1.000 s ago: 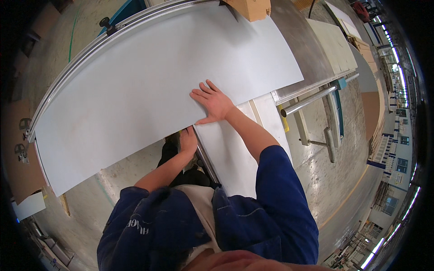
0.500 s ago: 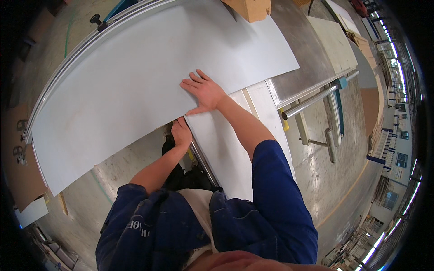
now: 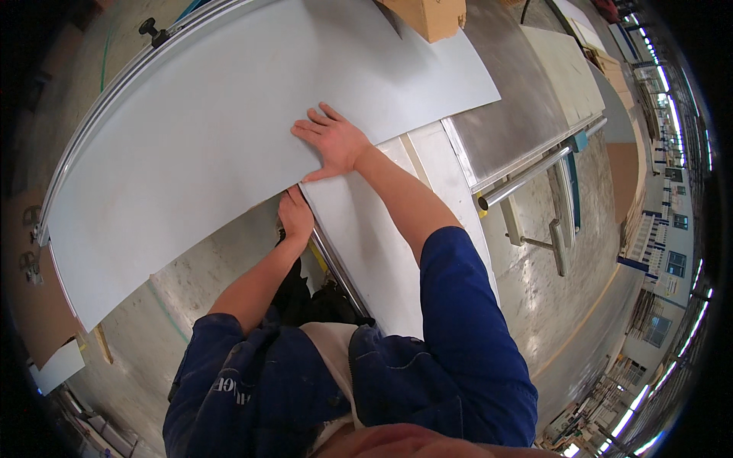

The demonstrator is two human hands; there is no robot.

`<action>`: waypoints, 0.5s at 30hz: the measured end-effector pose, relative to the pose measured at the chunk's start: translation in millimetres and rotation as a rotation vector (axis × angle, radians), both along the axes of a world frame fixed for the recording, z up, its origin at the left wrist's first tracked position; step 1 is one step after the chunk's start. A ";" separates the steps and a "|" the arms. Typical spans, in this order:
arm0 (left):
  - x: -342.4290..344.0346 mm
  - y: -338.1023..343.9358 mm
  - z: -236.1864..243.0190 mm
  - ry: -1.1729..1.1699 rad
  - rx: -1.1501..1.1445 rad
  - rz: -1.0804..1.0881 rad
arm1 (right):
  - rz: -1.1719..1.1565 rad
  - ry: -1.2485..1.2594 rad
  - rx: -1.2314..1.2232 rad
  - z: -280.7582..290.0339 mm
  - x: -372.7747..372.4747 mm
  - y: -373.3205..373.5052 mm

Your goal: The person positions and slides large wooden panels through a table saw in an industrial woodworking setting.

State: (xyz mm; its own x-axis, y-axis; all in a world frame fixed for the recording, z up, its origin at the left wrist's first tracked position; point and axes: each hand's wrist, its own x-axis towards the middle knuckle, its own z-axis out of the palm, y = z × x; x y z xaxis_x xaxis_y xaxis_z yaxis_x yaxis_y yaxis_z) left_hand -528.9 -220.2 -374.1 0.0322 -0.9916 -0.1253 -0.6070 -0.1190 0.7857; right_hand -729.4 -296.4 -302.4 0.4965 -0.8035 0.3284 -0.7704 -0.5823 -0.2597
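My right hand lies flat on a large pale grey sheet, fingers spread, its thumb at the near edge. Just below that edge, my left hand has bent fingers pressed together, their tips at or under the sheet beside the metal rail of a sliding table; what they hold is hidden. The sheet lies across this table and against a long curved-looking aluminium fence with a black knob.
A cardboard-coloured block stands at the sheet's far right. A steel worktop and a horizontal tube lie right. Brown boards are at far left. My legs are below the table opening, with concrete floor around.
The sheet and both hands have shifted away from my body and slightly left. More of the steel worktop and the sliding table shows along the sheet's near edge.
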 end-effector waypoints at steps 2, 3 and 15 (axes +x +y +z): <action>-1.0 -8.8 4.2 0.028 0.033 0.028 | -0.002 -0.012 -0.024 1.1 0.4 -8.6; -1.5 -13.4 6.2 0.053 0.051 0.050 | -0.015 0.000 0.007 1.9 0.4 -12.9; -0.2 -59.8 11.2 -0.004 -0.005 0.025 | -0.001 0.014 -0.005 8.9 1.8 -59.2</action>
State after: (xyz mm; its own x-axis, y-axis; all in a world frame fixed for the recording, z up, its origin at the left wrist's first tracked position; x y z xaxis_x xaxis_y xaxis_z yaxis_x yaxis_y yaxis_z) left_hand -529.0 -280.1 -362.9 0.0578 -0.9910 -0.1205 -0.6070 -0.1307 0.7839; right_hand -727.6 -355.7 -293.6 0.5006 -0.8021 0.3256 -0.7744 -0.5830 -0.2457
